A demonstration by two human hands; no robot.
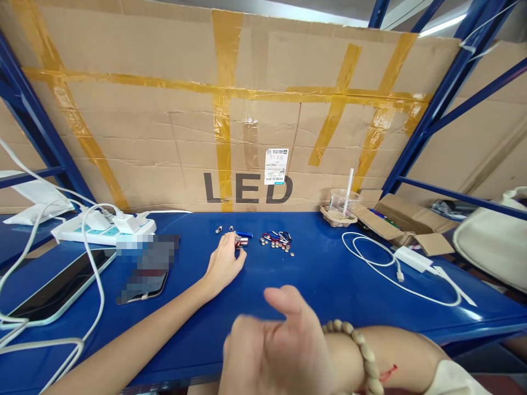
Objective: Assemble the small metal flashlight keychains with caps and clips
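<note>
My left hand rests on the blue tabletop with its fingers bent around small shiny metal pieces; its fingertips are partly hidden. Just behind these lies a blue tube, and two tiny silver parts sit further back. To the right of that hand is a loose cluster of button cells with thin red, blue and white pieces among them. Close to the camera, my right hand is raised above the table's front edge, blurred, thumb sticking out and fingers curled. Whether it holds anything is hidden.
On the left are a white power strip with plugs and cables, a phone and a second dark device. At right stand a plastic cup with a straw, a white cable with an adapter, and an open cardboard box.
</note>
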